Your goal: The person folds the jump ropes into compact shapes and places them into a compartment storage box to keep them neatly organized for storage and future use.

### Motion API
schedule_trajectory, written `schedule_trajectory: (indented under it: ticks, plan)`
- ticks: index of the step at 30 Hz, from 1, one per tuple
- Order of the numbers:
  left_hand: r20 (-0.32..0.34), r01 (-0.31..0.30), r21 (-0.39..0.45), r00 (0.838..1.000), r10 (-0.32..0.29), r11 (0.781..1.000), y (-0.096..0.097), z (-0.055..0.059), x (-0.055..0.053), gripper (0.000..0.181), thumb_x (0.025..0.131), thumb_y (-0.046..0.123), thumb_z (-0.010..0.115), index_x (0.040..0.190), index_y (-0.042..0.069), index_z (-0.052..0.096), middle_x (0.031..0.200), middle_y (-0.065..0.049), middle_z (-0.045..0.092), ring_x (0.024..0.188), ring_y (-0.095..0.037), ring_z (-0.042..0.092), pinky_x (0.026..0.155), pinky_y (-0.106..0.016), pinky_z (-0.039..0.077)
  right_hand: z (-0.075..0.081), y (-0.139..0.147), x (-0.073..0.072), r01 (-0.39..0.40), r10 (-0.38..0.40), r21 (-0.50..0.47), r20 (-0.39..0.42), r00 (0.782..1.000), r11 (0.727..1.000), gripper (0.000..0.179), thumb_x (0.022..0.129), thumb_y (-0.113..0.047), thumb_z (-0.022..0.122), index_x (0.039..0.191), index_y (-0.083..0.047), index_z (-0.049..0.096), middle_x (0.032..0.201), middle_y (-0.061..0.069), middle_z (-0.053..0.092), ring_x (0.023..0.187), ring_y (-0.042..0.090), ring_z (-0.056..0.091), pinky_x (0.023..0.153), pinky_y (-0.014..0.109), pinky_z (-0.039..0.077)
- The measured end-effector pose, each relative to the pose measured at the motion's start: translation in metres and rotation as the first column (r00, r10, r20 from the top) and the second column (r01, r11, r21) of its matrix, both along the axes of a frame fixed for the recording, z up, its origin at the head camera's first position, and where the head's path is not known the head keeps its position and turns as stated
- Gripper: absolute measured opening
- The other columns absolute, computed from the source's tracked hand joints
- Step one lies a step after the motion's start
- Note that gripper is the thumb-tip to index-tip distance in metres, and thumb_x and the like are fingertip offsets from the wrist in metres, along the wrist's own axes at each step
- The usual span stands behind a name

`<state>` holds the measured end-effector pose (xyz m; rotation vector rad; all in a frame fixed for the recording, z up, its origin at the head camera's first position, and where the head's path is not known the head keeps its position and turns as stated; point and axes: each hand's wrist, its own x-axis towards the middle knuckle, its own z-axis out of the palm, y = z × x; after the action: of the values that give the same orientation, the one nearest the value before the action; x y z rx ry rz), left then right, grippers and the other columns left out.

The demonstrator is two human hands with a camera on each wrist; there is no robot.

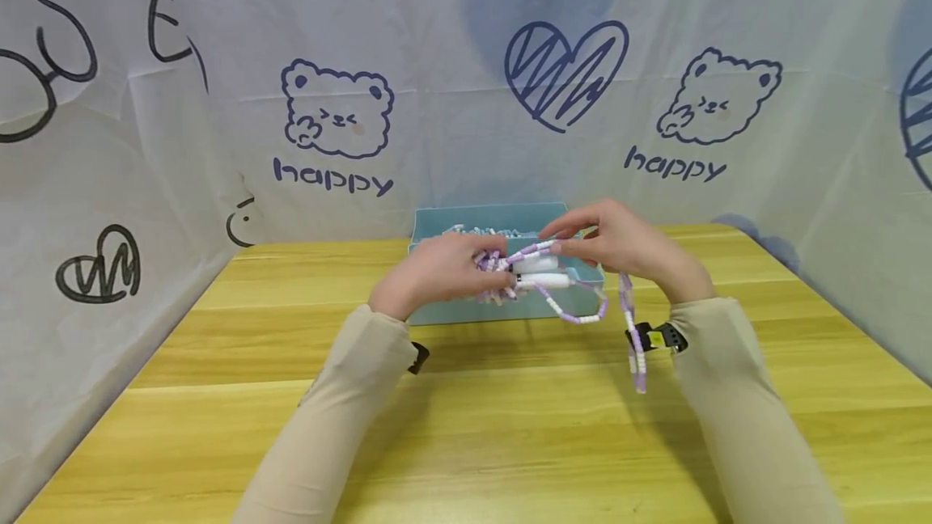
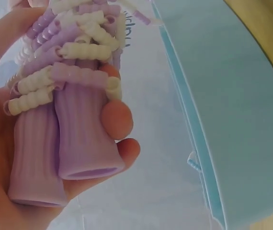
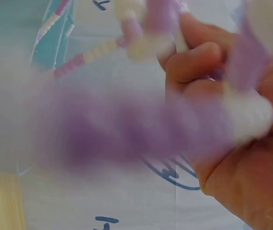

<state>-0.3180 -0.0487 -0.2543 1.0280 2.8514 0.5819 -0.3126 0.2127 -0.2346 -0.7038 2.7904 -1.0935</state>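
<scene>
A beaded jump rope with purple and white beads (image 1: 582, 319) is bunched between the two hands. My left hand (image 1: 447, 265) grips the wound-up rope and its two handles side by side. In the left wrist view the flared handles (image 2: 86, 129) look purple; in the head view the ends poking out look white. My right hand (image 1: 619, 241) pinches a stretch of beads just right of the left hand. From it a beaded length (image 1: 633, 338) dangles over the table. Close beads blur in the right wrist view, with the right hand's curled fingers (image 3: 194, 62) behind them.
Directly behind and below the hands stands a light blue open box (image 1: 451, 314), with pale blue and white beaded pieces (image 1: 469, 230) inside. It sits towards the back of a wooden table (image 1: 510, 443). White cloth with drawings (image 1: 451, 144) hangs behind and at the sides.
</scene>
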Motion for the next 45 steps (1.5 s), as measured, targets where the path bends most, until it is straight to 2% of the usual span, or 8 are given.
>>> schedule_trajectory:
  ticks: [5, 13, 17, 21, 28, 32, 38, 45]
  plan:
    - [0.181, 0.024, 0.081, 0.983, -0.039, 0.996, -0.007, 0.003, 0.000, 0.024, 0.091, 0.054, 0.061, 0.100, 0.031, 0.061, 0.080, -0.002, 0.061, 0.049, -0.021, 0.051, 0.046, -0.035, 0.048, 0.000, 0.006, 0.000, 0.034, -0.034, -0.009, -0.034, 0.999, 0.999, 0.023, 0.093, -0.025, 0.070, 0.115, -0.019, 0.074, 0.091, 0.005, 0.065, 0.073, 0.022, 0.051, 0.059, 0.029, 0.043]
    - [0.338, 0.063, 0.239, 0.930, -0.144, 0.969, -0.013, 0.002, -0.003, 0.032, 0.093, 0.047, 0.062, 0.119, 0.028, 0.062, 0.103, -0.006, 0.061, 0.053, -0.023, 0.055, 0.050, -0.039, 0.054, -0.008, 0.007, -0.008, -0.013, 0.015, -0.057, 0.034, 0.999, 0.998, 0.024, 0.096, -0.026, 0.066, 0.119, -0.024, 0.073, 0.065, 0.010, 0.050, 0.046, 0.015, 0.041, 0.044, 0.029, 0.041]
    - [0.397, 0.055, 0.302, 0.900, -0.178, 0.952, -0.013, 0.002, -0.002, 0.042, 0.094, 0.046, 0.060, 0.131, 0.026, 0.058, 0.107, -0.009, 0.062, 0.057, -0.029, 0.060, 0.052, -0.040, 0.054, -0.017, 0.002, -0.014, -0.011, 0.013, -0.046, 0.037, 0.999, 0.999, 0.024, 0.096, -0.016, 0.066, 0.118, -0.020, 0.074, 0.084, 0.014, 0.067, 0.051, 0.016, 0.044, 0.047, 0.027, 0.042]
    - [0.415, 0.040, 0.360, 0.888, -0.199, 0.932, -0.014, 0.004, -0.001, 0.046, 0.094, 0.045, 0.059, 0.136, 0.030, 0.052, 0.114, -0.009, 0.058, 0.059, -0.029, 0.062, 0.055, -0.042, 0.055, -0.023, -0.001, -0.018, -0.039, 0.044, -0.111, 0.041, 0.998, 0.993, 0.026, 0.093, -0.004, 0.066, 0.118, -0.005, 0.071, 0.106, 0.014, 0.071, 0.067, 0.017, 0.052, 0.057, 0.024, 0.046]
    - [0.415, 0.062, 0.500, 0.858, -0.302, 0.864, -0.016, 0.004, -0.003, 0.050, 0.097, 0.040, 0.058, 0.143, 0.047, 0.041, 0.118, -0.012, 0.056, 0.067, -0.031, 0.059, 0.050, -0.046, 0.053, -0.029, -0.002, -0.017, -0.094, 0.107, -0.211, 0.053, 0.993, 0.973, 0.018, 0.091, 0.000, 0.064, 0.106, 0.008, 0.070, 0.074, 0.009, 0.064, 0.058, 0.014, 0.051, 0.052, 0.023, 0.046]
    - [0.420, 0.037, 0.576, 0.843, -0.335, 0.817, -0.018, 0.004, -0.005, 0.042, 0.099, 0.038, 0.053, 0.142, 0.038, 0.047, 0.114, -0.015, 0.058, 0.070, -0.031, 0.060, 0.052, -0.045, 0.054, -0.031, -0.007, -0.016, -0.120, 0.156, -0.248, 0.132, 0.979, 0.961, 0.017, 0.097, -0.011, 0.060, 0.096, 0.006, 0.065, 0.066, 0.013, 0.055, 0.050, 0.014, 0.044, 0.046, 0.024, 0.039]
    - [0.435, -0.063, 0.703, 0.826, -0.358, 0.709, -0.021, 0.006, -0.008, 0.038, 0.099, 0.038, 0.050, 0.136, 0.026, 0.053, 0.106, -0.023, 0.059, 0.064, -0.030, 0.058, 0.051, -0.043, 0.054, -0.032, -0.016, -0.019, -0.272, 0.309, -0.240, 0.133, 0.942, 0.932, 0.023, 0.102, -0.012, 0.055, 0.117, 0.000, 0.066, 0.084, 0.014, 0.068, 0.051, 0.014, 0.047, 0.046, 0.024, 0.039]
    - [0.451, -0.133, 0.711, 0.840, -0.301, 0.691, -0.024, 0.005, -0.012, 0.035, 0.100, 0.043, 0.050, 0.132, 0.028, 0.055, 0.100, -0.022, 0.061, 0.058, -0.029, 0.059, 0.048, -0.040, 0.052, -0.038, -0.019, -0.020, -0.346, 0.378, -0.203, 0.148, 0.914, 0.916, 0.034, 0.098, -0.012, 0.060, 0.131, -0.003, 0.057, 0.091, 0.011, 0.071, 0.060, 0.020, 0.056, 0.054, 0.030, 0.049]
